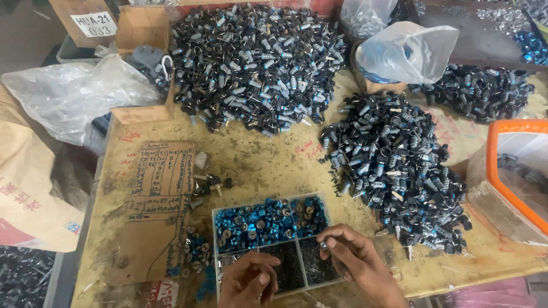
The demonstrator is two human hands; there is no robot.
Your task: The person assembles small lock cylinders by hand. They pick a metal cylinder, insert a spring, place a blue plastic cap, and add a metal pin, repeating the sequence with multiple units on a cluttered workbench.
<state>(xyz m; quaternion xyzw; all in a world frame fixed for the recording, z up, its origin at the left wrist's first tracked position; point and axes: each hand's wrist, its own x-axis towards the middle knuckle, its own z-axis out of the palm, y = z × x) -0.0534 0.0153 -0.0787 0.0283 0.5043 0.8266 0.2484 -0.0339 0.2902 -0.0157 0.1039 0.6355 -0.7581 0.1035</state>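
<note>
Two hands are working over a clear divided tray (216, 212) sitting at the tabletop's near edge. The right hand (354, 256) is pinching a small metal part (323, 246) between fingertips, just above the tray's dark lower compartments. The left hand (248, 278) is curling loosely, fingers pressed together, beside it; blue caps (265, 219) are filling the compartment beyond.

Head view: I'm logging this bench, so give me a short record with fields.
surface: worn table
tray: blue rings in the top compartment, dark small parts in those below
right hand: pinches a small part over the tray
left hand: curled at the tray's near edge
piles: black and blue parts behind and to the right
</note>
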